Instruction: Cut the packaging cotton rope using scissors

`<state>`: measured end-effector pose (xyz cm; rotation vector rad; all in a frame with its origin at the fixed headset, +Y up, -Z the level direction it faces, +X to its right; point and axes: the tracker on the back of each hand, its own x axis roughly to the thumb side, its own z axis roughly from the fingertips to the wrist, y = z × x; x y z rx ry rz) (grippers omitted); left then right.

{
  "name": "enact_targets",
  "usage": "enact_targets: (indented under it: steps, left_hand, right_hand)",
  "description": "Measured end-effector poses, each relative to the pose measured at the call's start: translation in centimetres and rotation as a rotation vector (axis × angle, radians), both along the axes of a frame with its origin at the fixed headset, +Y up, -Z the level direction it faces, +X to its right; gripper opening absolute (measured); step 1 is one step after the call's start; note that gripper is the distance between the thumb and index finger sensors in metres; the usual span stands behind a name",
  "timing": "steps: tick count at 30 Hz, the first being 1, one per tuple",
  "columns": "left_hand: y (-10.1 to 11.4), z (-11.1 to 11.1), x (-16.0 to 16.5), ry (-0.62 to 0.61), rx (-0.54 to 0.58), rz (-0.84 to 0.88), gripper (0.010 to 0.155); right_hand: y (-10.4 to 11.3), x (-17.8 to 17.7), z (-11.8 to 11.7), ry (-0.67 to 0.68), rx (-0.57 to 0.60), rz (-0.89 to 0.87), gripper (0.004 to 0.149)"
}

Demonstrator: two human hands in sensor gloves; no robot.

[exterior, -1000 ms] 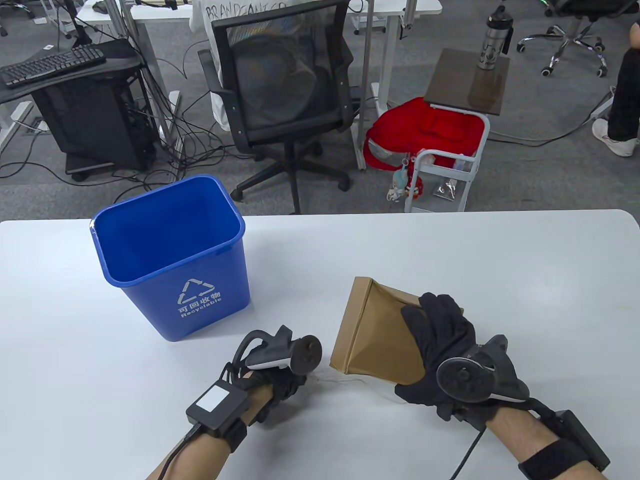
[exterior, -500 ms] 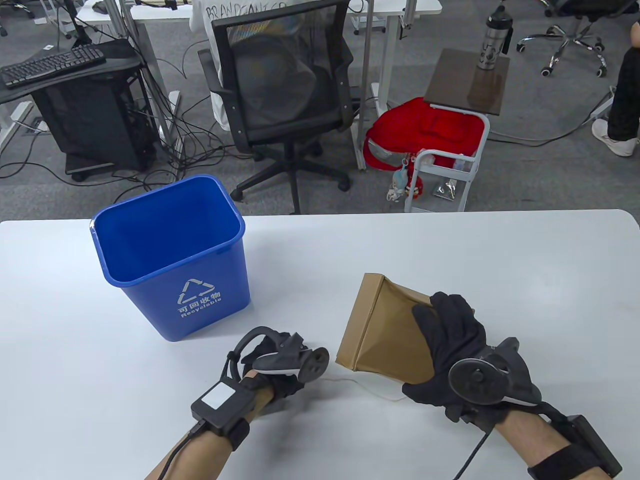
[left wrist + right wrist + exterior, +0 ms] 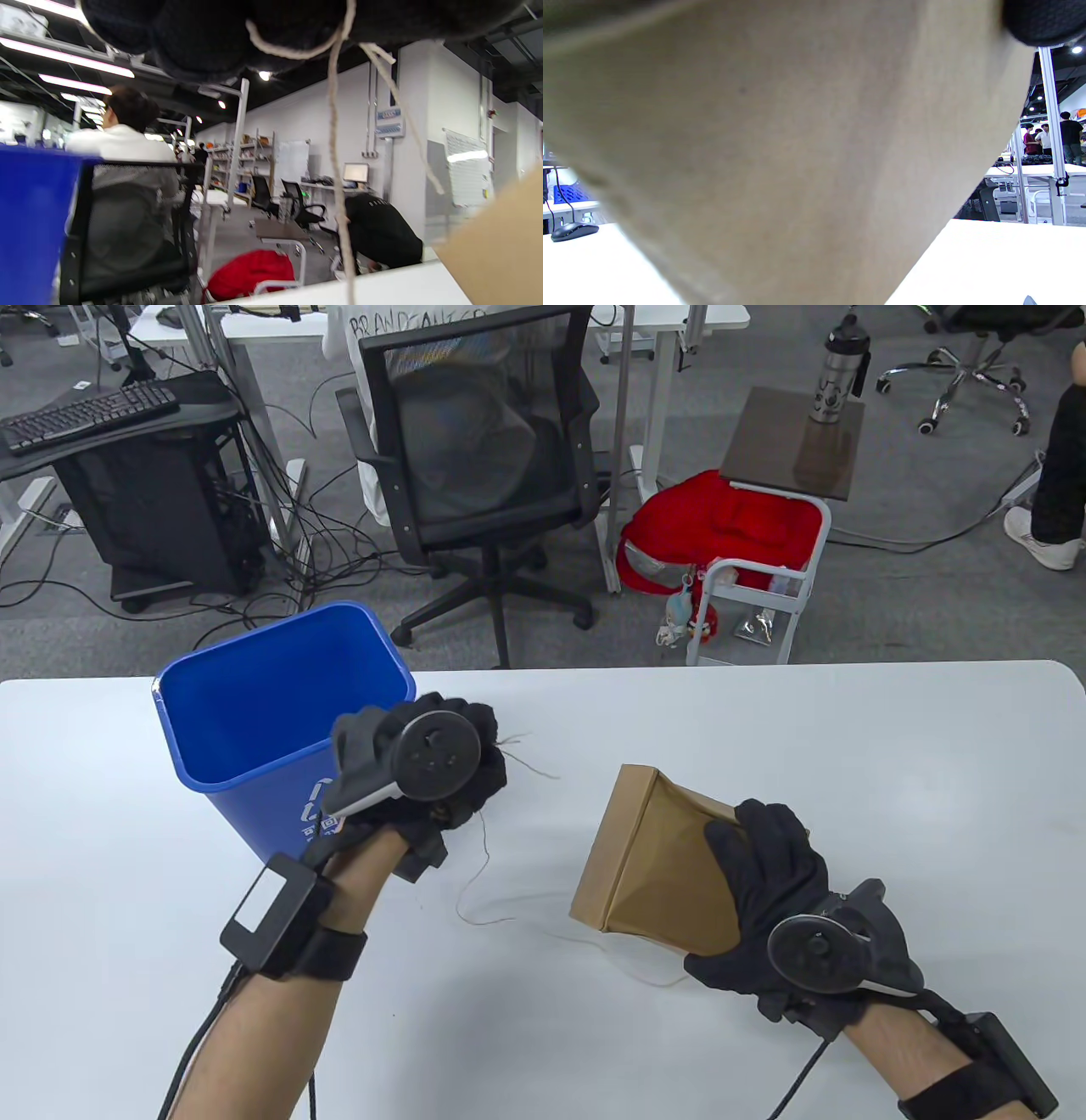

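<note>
A brown kraft paper package (image 3: 653, 865) lies on the white table at centre right; it fills the right wrist view (image 3: 780, 140). My right hand (image 3: 764, 891) grips its near right end. My left hand (image 3: 433, 768) is raised beside the blue bin's near right corner and holds thin cotton rope (image 3: 484, 865). The rope hangs from the hand, loops on the table and trails under the package. In the left wrist view the rope (image 3: 339, 169) dangles from my closed fingers (image 3: 220, 38). No scissors are in view.
A blue recycling bin (image 3: 254, 704) stands on the table (image 3: 848, 729) at the left, open side up. Beyond the far table edge are a black office chair (image 3: 475, 458) and a white cart (image 3: 764, 594) with a red bag.
My left hand has lifted from the table near the package and moved up and left to the bin, pulling the rope up with it. The right hand and package have hardly moved.
</note>
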<state>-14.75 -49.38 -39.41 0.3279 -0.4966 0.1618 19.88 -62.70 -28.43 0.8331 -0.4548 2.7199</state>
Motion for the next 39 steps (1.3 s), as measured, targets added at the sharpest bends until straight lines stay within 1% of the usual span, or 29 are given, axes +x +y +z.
enact_targets:
  steps: [5,6,7,13,15,18,19,23,24,25,26,28,29,30,32,33,34,35,37,39]
  left_hand:
    - [4.3,-1.2,-2.8,0.085,0.095,0.004,0.040]
    - [4.9,-1.4,-3.3,0.108,0.101,-0.005,0.040]
    - [5.8,-1.7,-4.0,0.139,0.136,-0.003,0.040]
    - [10.9,-2.6,-7.9,0.283,0.255,0.012,0.041]
    - [12.3,-2.8,-9.1,0.328,0.312,0.008,0.041]
    - [13.4,-3.2,-10.4,0.396,0.335,-0.042,0.041]
    - [13.2,-3.4,-10.9,0.439,0.318,-0.076,0.040]
    - [11.1,-4.6,-11.9,0.478,0.259,-0.141,0.040]
    - [10.2,-5.1,-12.1,0.499,0.213,-0.191,0.040]
    - [8.8,-5.7,-12.3,0.514,0.134,-0.239,0.040]
    - [7.9,-6.0,-12.4,0.523,0.087,-0.267,0.040]
    - [4.7,-7.3,-12.8,0.585,-0.049,-0.391,0.039]
    - [3.6,-7.8,-13.0,0.605,-0.095,-0.434,0.039]
    - [2.1,-8.3,-13.3,0.633,-0.165,-0.485,0.043]
    - [0.1,-9.0,-13.8,0.674,-0.298,-0.522,0.052]
    - [-0.6,-9.1,-14.0,0.686,-0.345,-0.524,0.055]
    - [-1.1,-9.2,-14.2,0.690,-0.369,-0.521,0.059]
    - [-1.4,-9.3,-14.4,0.686,-0.367,-0.519,0.059]
    - [-1.3,-9.1,-14.5,0.689,-0.323,-0.538,0.060]
    - [-0.8,-8.6,-14.5,0.690,-0.270,-0.526,0.060]
  right_hand:
    - [0.1,0.4,-0.2,-0.008,-0.010,-0.031,0.124]
    - [0.0,0.5,-0.2,-0.007,-0.008,-0.035,0.124]
    - [0.0,0.5,-0.3,-0.008,-0.012,-0.036,0.124]
    - [-0.3,0.8,-0.7,-0.007,-0.028,-0.061,0.124]
    - [-0.3,0.8,-0.8,-0.006,-0.031,-0.068,0.124]
    - [-0.2,0.8,-0.8,-0.002,-0.031,-0.073,0.124]
    - [-0.3,0.8,-0.8,0.003,-0.024,-0.074,0.124]
    - [-0.4,0.8,-0.8,0.009,-0.023,-0.070,0.124]
    - [-0.5,0.7,-0.8,0.011,-0.027,-0.069,0.124]
    - [-0.6,0.6,-0.8,0.014,-0.024,-0.067,0.124]
    - [-0.7,0.6,-0.8,0.016,-0.028,-0.064,0.124]
    - [-0.9,0.5,-0.7,0.020,-0.027,-0.056,0.124]
    - [-0.9,0.4,-0.7,0.021,-0.030,-0.055,0.124]
    - [-1.0,0.4,-0.6,0.022,-0.031,-0.055,0.124]
    - [-1.2,0.4,-0.5,0.024,-0.034,-0.052,0.124]
    - [-1.2,0.4,-0.5,0.024,-0.034,-0.051,0.124]
    - [-1.2,0.4,-0.5,0.025,-0.036,-0.050,0.124]
    - [-1.2,0.4,-0.5,0.026,-0.038,-0.049,0.124]
    - [-1.2,0.4,-0.5,0.027,-0.037,-0.049,0.124]
    - [-1.2,0.4,-0.5,0.027,-0.038,-0.053,0.124]
